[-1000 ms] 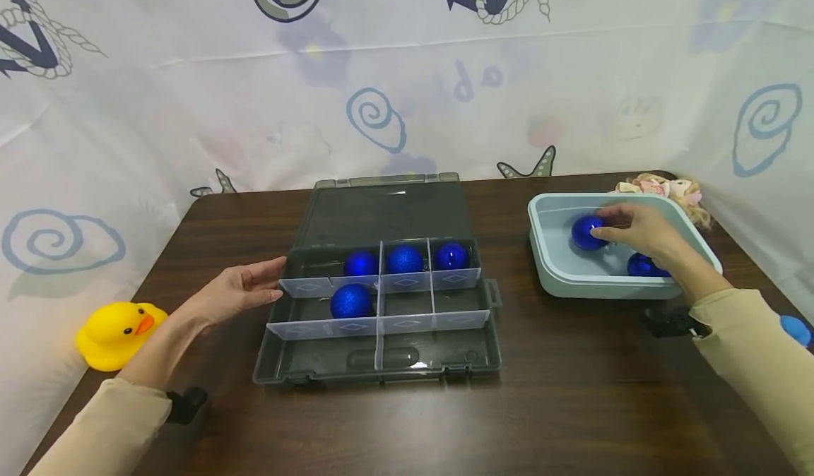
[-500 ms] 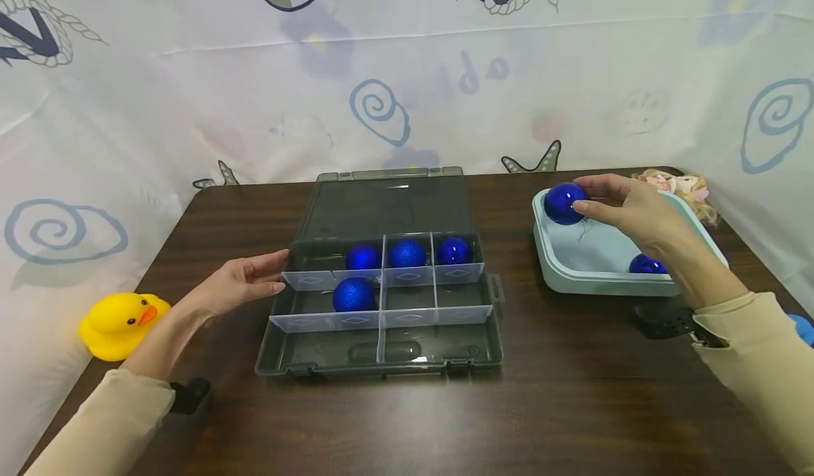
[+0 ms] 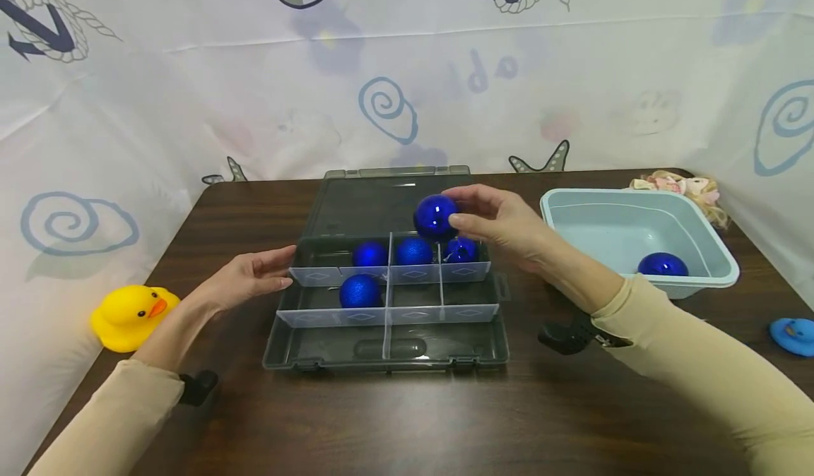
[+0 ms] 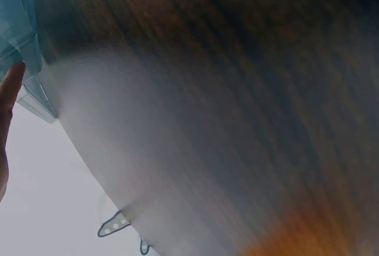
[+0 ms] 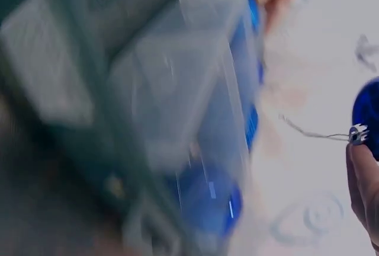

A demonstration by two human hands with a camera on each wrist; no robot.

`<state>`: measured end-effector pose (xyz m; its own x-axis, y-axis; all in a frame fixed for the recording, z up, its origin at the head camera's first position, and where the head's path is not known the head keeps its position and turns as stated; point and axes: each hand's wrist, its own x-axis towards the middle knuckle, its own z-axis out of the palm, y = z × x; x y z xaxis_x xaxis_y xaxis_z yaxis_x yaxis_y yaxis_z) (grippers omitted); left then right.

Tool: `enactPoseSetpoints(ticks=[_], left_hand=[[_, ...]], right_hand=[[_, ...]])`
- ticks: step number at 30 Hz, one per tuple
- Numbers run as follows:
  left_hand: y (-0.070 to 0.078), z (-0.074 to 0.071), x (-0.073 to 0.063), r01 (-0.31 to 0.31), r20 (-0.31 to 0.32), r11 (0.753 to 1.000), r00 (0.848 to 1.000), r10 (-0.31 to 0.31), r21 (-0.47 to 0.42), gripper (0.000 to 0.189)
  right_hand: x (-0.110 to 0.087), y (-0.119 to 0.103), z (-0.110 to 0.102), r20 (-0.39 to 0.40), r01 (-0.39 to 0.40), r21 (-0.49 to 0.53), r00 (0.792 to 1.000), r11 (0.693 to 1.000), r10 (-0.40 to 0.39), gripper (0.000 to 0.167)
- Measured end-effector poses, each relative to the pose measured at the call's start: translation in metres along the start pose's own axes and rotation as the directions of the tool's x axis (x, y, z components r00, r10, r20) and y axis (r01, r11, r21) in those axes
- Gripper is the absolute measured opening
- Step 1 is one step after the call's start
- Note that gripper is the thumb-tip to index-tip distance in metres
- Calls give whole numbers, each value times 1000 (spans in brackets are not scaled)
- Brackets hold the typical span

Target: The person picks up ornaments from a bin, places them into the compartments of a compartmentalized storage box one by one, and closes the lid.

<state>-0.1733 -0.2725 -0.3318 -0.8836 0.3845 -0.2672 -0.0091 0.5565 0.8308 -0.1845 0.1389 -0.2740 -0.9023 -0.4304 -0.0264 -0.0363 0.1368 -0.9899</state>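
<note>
Bauble (image 3: pixel 435 217), glossy and blue, is pinched between the thumb and fingers of a person's right hand (image 3: pixel 509 229) at the centre of the frame, above the rear of a divided box (image 3: pixel 445 344) on a dark worktop (image 3: pixel 407 426). The left hand (image 3: pixel 244 278), left of centre, reaches out with fingers extended at the box's left edge; whether it presses there cannot be told. Below the bauble, the back row carries three blue balls, the left one (image 3: pixel 370 254), the middle one (image 3: pixel 414 251) and the right one (image 3: pixel 461 250); a textured ball (image 3: pixel 360 291) sits in the middle row. One more ball (image 3: pixel 663 265) lies in a pale tub (image 3: pixel 591 236) at right, between a yellow duck (image 3: pixel 127 318) at far left and a blue duck (image 3: pixel 793 337) at far right.

The right wrist view shows a metal cap (image 5: pixel 358 134) trailing a loose wire (image 5: pixel 314 133), which could snag on a divider. A clean placement would call for lowering straight down, wire clear of the partitions, left fingertips steadying the rim, and letting go only once the round, slippery-looking bauble has settled.
</note>
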Motion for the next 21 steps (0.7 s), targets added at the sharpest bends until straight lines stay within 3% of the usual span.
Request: enactPoseSetpoints(ticks=[4,9,21], left_hand=[[1,1,0,2,0,1000,1000,-2,-4,73],[0,1,0,-1,5,1000,1000,1,-9,72],[-1,0,-1,-8,3,1000,1000,8,-24,72]], right_hand=[[8,9,28,96,10,7,995,1000,-11,42],[9,26,45,157,8,-99,988,995,7,41],[5,39,49,145,93,-341,988,936,-45,35]])
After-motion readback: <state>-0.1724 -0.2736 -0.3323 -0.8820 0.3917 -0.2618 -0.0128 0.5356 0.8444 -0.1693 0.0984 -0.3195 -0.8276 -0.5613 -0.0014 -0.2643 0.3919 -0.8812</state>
